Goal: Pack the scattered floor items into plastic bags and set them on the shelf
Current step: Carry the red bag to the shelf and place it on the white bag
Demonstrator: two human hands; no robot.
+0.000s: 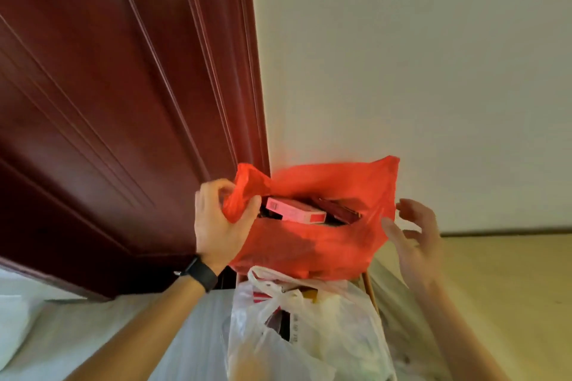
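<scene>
red bag (309,244) (rim) in left fingers (214,188)

You've got a red bag (309,244), thin crinkly plastic; white bag (340,334), translucent, slightly glossy plastic; door (108,102), glossy lacquered wood; wall (402,56), smooth and matt.

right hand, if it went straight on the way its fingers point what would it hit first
Probably the red bag: the right hand is open beside its right side, fingers aimed left at it. Depth is unclear, so it might pass in front.
</scene>
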